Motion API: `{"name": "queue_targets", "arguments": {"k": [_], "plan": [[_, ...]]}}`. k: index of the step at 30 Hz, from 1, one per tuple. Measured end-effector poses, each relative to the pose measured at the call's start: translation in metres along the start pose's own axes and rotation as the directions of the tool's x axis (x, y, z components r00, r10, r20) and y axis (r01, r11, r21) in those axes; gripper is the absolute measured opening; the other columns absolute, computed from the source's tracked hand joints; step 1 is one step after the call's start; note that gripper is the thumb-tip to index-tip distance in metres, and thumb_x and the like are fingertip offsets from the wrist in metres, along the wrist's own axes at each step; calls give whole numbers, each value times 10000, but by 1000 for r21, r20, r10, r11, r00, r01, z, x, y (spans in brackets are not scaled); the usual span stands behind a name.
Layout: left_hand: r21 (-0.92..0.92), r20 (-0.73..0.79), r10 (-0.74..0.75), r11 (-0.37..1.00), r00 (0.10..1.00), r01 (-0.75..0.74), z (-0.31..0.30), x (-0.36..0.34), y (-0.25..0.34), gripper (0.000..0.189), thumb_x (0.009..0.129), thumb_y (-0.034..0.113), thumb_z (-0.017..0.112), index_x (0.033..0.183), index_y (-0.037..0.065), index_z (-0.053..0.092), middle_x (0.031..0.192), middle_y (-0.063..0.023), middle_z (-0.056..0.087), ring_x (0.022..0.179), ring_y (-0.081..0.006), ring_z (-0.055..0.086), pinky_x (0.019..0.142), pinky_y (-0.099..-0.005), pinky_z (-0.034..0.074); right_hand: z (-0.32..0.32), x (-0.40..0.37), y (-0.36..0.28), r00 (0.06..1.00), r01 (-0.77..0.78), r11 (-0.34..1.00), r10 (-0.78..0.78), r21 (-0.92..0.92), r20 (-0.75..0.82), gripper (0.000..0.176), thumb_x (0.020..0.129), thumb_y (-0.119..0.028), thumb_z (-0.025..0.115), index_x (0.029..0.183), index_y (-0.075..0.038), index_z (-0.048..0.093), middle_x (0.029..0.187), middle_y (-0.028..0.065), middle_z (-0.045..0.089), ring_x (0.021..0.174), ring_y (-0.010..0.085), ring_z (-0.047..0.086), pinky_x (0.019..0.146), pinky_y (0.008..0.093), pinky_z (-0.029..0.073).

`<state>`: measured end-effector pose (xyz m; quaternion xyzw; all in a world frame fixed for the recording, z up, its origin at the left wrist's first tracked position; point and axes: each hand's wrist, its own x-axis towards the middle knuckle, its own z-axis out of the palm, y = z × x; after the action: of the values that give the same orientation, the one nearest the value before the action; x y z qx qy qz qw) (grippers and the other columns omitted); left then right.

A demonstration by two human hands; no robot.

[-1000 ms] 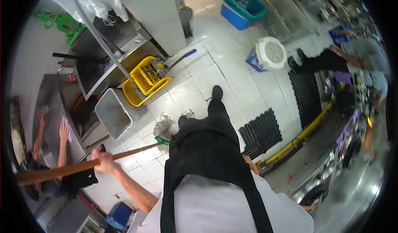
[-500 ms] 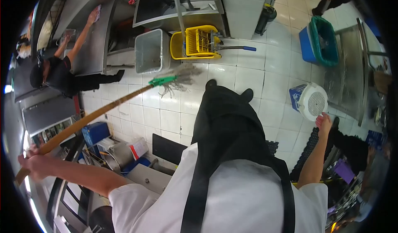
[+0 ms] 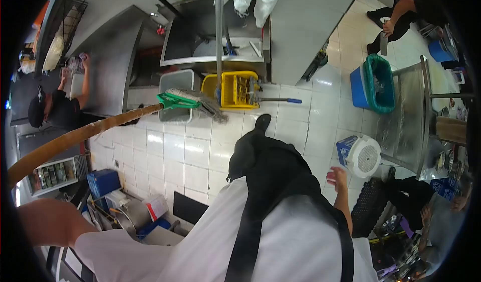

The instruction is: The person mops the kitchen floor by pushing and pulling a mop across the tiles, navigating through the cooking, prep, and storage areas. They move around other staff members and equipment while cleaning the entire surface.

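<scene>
A mop [image 3: 107, 124] with a wooden handle, green clamp and grey strands slants across the left side of the head view. Its head is raised in front of a grey bin [image 3: 176, 79] and beside a yellow wringer bucket [image 3: 236, 91]. The near end of the handle runs out at the left edge. My left forearm shows low at that edge, but the hand itself is outside the picture. My right hand [image 3: 338, 178] hangs beside my hip with fingers apart, holding nothing. A white perforated round lid or tub [image 3: 365, 156] stands near it.
Behind the bucket is a steel sink [image 3: 215, 60]. A blue bin with a green liner [image 3: 377, 86] stands at right, beside a steel table [image 3: 408, 116]. One person works at the left counter [image 3: 107, 61]; others are at the far right. A pot [image 3: 131, 214] sits at lower left.
The mop head has risen off the floor and moved left and back, toward the grey bin. My left hand has left the view. My right hand has swung inward, and I have stepped forward.
</scene>
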<state>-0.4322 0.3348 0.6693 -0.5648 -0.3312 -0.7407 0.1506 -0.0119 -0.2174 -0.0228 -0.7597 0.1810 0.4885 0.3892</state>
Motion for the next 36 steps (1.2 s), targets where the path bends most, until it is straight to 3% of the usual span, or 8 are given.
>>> {"name": "queue_targets", "arguments": {"k": [8, 21, 32, 36], "plan": [[-135, 2, 47, 990, 999, -46, 93, -14, -38, 510, 952, 345, 667, 1348, 67, 504, 1169, -151, 615, 1049, -232, 591, 919, -417, 476, 68, -7, -15, 994, -17, 978, 40, 209, -105, 285, 912, -255, 619, 1133, -75, 621, 860, 117, 680, 742, 243, 679, 635, 398, 560], [-281, -15, 139, 950, 990, -138, 221, -44, -66, 549, 973, 336, 658, 1423, 95, 456, 1180, -173, 650, 1079, -254, 619, 971, -467, 471, 142, 11, -89, 994, 99, 972, -88, 212, -59, 260, 931, -261, 616, 1122, -86, 638, 802, 73, 680, 710, 213, 683, 620, 381, 557], [-383, 10, 197, 906, 980, -178, 319, -91, -71, 588, 991, 328, 651, 1487, 119, 415, 1190, -191, 679, 1105, -272, 643, 1014, -508, 466, 168, -18, -72, 994, 63, 970, -42, 234, -97, 270, 938, -263, 607, 1123, -70, 645, 808, 79, 684, 714, 206, 684, 620, 368, 555], [-412, 23, 217, 892, 976, -188, 346, -112, -75, 603, 997, 325, 649, 1510, 127, 400, 1194, -197, 690, 1114, -279, 651, 1030, -523, 465, 170, -26, -45, 997, 53, 996, -49, 73, -54, 278, 955, -263, 583, 1138, -64, 647, 828, 88, 693, 717, 211, 678, 637, 381, 550]]}}
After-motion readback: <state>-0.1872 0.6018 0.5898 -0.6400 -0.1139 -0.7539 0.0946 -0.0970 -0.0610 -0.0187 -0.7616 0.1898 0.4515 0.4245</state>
